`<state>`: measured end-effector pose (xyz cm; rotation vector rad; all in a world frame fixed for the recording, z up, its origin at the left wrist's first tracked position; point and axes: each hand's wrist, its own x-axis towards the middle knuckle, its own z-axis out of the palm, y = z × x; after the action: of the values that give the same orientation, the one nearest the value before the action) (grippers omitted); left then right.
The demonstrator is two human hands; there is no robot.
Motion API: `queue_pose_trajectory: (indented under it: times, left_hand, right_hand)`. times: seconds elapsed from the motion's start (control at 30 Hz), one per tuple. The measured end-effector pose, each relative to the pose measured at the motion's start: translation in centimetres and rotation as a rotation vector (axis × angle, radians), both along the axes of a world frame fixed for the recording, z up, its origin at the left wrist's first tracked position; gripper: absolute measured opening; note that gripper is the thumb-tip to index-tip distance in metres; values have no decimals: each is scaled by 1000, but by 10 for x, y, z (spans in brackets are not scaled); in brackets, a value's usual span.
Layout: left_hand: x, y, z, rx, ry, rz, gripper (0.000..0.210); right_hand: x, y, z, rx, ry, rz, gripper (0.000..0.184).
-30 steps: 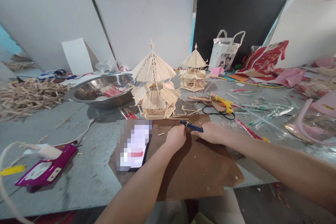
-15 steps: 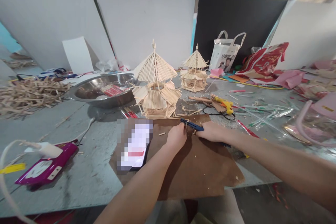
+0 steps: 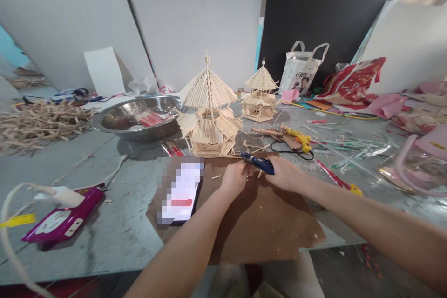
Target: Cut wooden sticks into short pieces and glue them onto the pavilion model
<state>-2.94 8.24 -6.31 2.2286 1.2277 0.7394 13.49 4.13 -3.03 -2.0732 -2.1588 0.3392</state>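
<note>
My right hand [image 3: 284, 173] is wrapped round the handles of dark blue pliers [image 3: 260, 163], whose jaws point left. Beside those jaws, my left hand [image 3: 234, 177] is closed in a pinch; what its fingertips hold is too small to make out. Under both hands lies a brown board [image 3: 258, 237] with light crumbs on it. A short wooden stick piece [image 3: 216, 177] rests left of my left hand, and another bit [image 3: 260, 173] lies below the pliers. Just beyond my hands stands a pavilion model of thin wooden sticks [image 3: 208, 132], with a tiered roof.
A phone [image 3: 181, 191] lies at the board's left. Farther back are a steel basin [image 3: 118, 132], a smaller stick pavilion [image 3: 260, 102] and a yellow glue gun [image 3: 300, 139]. A purple power strip [image 3: 66, 219] with a cable lies left; a heap of sticks [image 3: 45, 123] is behind it.
The pliers have turned slightly, and their handles now look wider in my right hand. My left hand stays almost in place beside the jaws. The view has shifted a little.
</note>
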Motion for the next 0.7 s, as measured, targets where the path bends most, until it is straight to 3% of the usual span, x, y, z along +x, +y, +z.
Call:
queue_pose_trajectory:
  times: [0.3,0.7]
  left_hand:
    - [1,2,6,-182,-151,-133,30]
    - [0,3,8,-239,-110,-191,34]
  right_hand:
    - [7,-3,-4,25,-16,13,23]
    - [5,-8,3,-58,-64,-32,26]
